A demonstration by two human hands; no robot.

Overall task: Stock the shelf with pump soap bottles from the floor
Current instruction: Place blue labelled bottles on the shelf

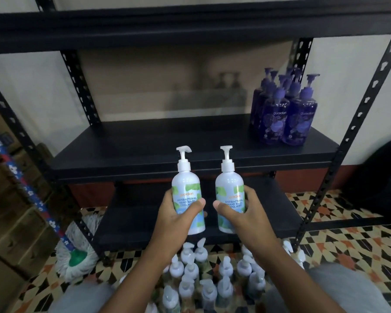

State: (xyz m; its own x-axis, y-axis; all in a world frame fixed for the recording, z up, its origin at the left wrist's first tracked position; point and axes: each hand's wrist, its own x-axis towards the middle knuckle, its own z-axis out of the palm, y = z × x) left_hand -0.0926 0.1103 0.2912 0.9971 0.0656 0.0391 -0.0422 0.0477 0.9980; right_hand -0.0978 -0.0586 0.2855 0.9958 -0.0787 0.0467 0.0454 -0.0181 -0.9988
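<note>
In the center of the frame, the left hand is gripping a white soap bottle upright, fingers and thumb curling round it. Just beside it, the right hand is gripping a second white bottle likewise. Both are hovering before the black shelf, where purple bottles are standing at right. The floor bottles are crowding bottom center.

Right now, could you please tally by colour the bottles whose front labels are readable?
White mint bottles, held by left hand and right hand: 2
Purple bottles, front row on the shelf: 2
Total: 4
</note>
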